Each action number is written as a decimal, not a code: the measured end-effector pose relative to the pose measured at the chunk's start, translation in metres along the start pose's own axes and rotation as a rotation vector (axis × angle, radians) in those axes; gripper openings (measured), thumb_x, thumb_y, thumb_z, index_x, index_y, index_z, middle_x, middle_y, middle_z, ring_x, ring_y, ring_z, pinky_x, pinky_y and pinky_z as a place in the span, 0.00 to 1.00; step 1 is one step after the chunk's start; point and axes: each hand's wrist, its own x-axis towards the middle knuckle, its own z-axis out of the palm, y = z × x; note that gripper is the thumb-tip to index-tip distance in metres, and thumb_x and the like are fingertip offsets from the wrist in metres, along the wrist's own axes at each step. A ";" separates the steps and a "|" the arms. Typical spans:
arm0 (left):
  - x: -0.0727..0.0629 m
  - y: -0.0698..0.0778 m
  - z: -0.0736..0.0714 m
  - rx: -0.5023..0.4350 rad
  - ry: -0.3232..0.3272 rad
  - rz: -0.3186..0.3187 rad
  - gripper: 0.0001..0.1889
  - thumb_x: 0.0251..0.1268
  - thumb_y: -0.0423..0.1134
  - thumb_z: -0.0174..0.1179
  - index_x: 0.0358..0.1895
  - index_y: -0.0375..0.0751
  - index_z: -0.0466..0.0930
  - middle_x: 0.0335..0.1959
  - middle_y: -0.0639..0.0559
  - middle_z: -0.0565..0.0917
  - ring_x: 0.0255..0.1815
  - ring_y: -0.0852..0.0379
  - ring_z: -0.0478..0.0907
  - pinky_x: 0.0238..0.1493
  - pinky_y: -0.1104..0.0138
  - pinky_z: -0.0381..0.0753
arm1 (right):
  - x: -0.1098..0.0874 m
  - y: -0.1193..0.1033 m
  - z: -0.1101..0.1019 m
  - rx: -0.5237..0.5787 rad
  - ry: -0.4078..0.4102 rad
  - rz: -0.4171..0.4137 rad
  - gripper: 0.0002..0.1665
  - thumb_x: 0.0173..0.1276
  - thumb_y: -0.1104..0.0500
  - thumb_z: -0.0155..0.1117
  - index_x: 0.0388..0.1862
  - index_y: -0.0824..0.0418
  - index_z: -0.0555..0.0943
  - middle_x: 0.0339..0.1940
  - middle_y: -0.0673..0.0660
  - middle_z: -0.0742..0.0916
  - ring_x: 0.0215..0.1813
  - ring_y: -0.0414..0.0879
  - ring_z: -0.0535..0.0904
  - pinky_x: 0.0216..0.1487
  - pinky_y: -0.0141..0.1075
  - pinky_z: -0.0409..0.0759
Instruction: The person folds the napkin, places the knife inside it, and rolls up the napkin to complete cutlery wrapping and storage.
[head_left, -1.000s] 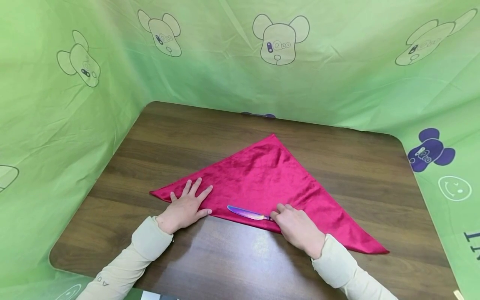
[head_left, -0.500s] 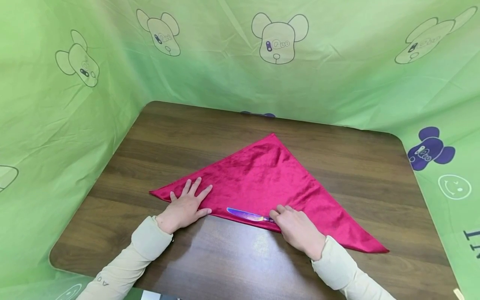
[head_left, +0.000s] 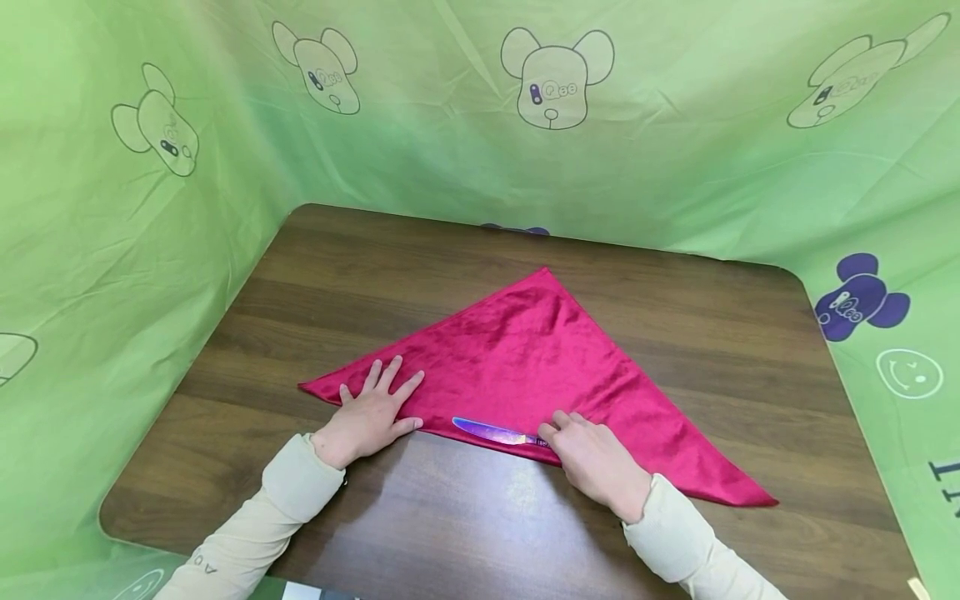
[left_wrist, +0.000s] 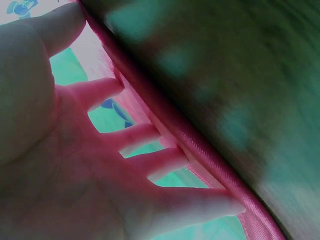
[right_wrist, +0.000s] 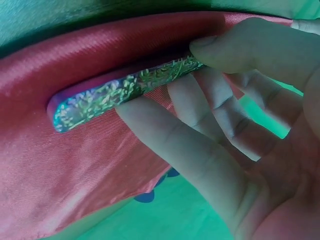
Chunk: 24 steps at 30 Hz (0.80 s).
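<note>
A crimson satin cloth (head_left: 510, 350) lies folded as a triangle on the table, its long folded edge toward me. My left hand (head_left: 367, 417) presses flat on the cloth's left part, fingers spread, thumb along the folded edge. Close to that edge lies a shiny purple-blue table knife (head_left: 489, 431), blade pointing left. My right hand (head_left: 596, 458) holds the knife by its handle. In the right wrist view, thumb and fingers pinch the patterned knife handle (right_wrist: 125, 87) against the cloth. The left wrist view shows the left hand's fingertips (left_wrist: 230, 202) along the cloth's rolled edge.
The brown wooden table (head_left: 337, 275) has rounded corners. A green curtain (head_left: 420, 150) printed with bear heads hangs behind it and at both sides. The cloth's right corner reaches past the right forearm.
The knife's blade tip has shifted very slightly left and toward me, with a bit more of the handle showing at the right fingers. The left hand and the cloth stay where they were.
</note>
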 end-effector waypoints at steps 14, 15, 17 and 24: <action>0.001 -0.001 -0.002 0.002 0.001 0.009 0.37 0.66 0.56 0.57 0.76 0.51 0.56 0.78 0.38 0.48 0.77 0.29 0.44 0.54 0.23 0.56 | 0.000 0.002 0.003 -0.005 0.008 0.000 0.13 0.51 0.74 0.60 0.31 0.57 0.78 0.26 0.52 0.75 0.26 0.47 0.69 0.18 0.35 0.68; 0.001 0.000 -0.002 0.004 0.002 0.009 0.37 0.66 0.56 0.57 0.76 0.51 0.56 0.78 0.38 0.48 0.77 0.29 0.45 0.54 0.23 0.56 | 0.000 0.002 0.004 -0.005 0.010 -0.001 0.13 0.51 0.74 0.60 0.31 0.57 0.78 0.25 0.52 0.75 0.26 0.47 0.69 0.18 0.35 0.68; 0.001 0.000 -0.003 0.006 0.004 0.009 0.37 0.66 0.56 0.57 0.75 0.51 0.56 0.78 0.38 0.48 0.76 0.29 0.45 0.54 0.22 0.56 | 0.001 0.002 0.004 -0.006 0.013 -0.004 0.13 0.50 0.74 0.60 0.31 0.57 0.78 0.25 0.52 0.74 0.26 0.47 0.69 0.18 0.35 0.67; 0.002 0.000 -0.002 0.001 -0.004 0.008 0.37 0.66 0.55 0.57 0.76 0.51 0.56 0.78 0.38 0.47 0.77 0.29 0.45 0.54 0.22 0.56 | -0.001 0.004 0.002 -0.021 0.030 0.000 0.11 0.50 0.69 0.64 0.32 0.57 0.79 0.26 0.51 0.74 0.26 0.45 0.69 0.17 0.33 0.67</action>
